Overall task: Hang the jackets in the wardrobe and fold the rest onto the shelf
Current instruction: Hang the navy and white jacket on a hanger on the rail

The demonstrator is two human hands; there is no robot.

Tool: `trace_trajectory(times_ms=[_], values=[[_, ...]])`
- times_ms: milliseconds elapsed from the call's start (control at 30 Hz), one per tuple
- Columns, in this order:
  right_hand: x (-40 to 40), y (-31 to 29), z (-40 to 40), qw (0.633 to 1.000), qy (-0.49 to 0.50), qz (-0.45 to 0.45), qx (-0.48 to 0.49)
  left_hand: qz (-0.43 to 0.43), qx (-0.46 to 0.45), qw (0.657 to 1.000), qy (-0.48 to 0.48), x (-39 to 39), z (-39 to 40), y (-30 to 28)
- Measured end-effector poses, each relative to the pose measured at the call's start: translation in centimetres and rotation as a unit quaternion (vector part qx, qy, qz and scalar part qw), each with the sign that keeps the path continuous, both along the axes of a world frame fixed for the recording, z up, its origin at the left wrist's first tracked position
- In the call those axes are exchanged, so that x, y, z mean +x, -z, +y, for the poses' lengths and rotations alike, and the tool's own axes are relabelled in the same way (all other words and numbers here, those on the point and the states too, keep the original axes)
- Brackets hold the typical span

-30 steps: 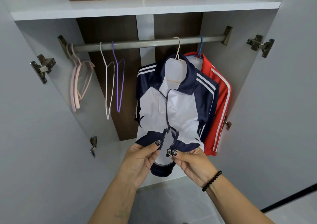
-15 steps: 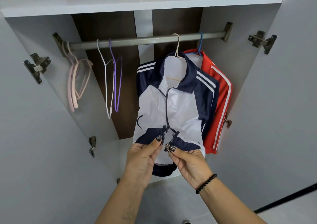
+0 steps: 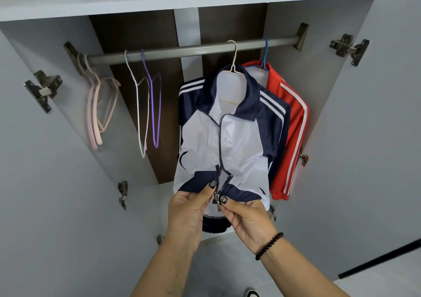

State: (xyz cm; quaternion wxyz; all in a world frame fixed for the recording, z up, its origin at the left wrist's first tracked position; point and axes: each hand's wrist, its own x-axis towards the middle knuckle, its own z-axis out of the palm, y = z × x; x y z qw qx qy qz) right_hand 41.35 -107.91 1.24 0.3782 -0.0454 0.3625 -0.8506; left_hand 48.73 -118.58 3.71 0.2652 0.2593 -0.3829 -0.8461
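A navy and white jacket (image 3: 237, 142) hangs on a cream hanger (image 3: 232, 56) from the wardrobe rail (image 3: 189, 49). Its front is unzipped. My left hand (image 3: 189, 214) pinches the left hem beside the zip. My right hand (image 3: 248, 219) pinches the metal zip slider (image 3: 216, 200) at the bottom of the right side. Just behind it to the right, a red jacket (image 3: 293, 128) with white stripes hangs on a blue hanger (image 3: 264, 53).
Bare hangers sit on the rail's left part: pink ones (image 3: 98, 112), a white one (image 3: 139, 105) and a purple one (image 3: 155, 105). A white shelf (image 3: 182, 0) runs above the rail. Both doors stand wide, with metal hinges (image 3: 348, 48) on them.
The view has tilted slightly downward. Both hands have stayed at the jacket's hem, working the zip ends closer together.
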Motion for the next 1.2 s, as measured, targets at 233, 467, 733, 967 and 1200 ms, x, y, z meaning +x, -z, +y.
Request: trace_trajectory(times_ms=[233, 467, 733, 967, 1200], values=[[0.7, 0.2, -0.4, 1.0, 0.006, -0.016, -0.002, -0.018, -0.032, 0.999, -0.003, 0.6, 0.0, 0.1], [1.1, 0.3, -0.7, 0.999, 0.016, -0.033, 0.015, -0.021, -0.036, 0.999, -0.024, 1.0, -0.4, 0.4], [2.0, 0.2, -1.5, 1.0, 0.016, -0.008, 0.021, -0.011, -0.035, 0.998, -0.041, 1.5, -0.9, 0.8], [2.9, -0.2, -2.2, 0.998, 0.043, -0.014, 0.045, -0.023, -0.052, 0.997, -0.058, 1.9, -1.2, 1.1], [2.7, -0.3, -2.5, 0.994, 0.069, -0.052, 0.062, -0.032, -0.072, 0.995, -0.058, 2.0, -1.6, 1.4]])
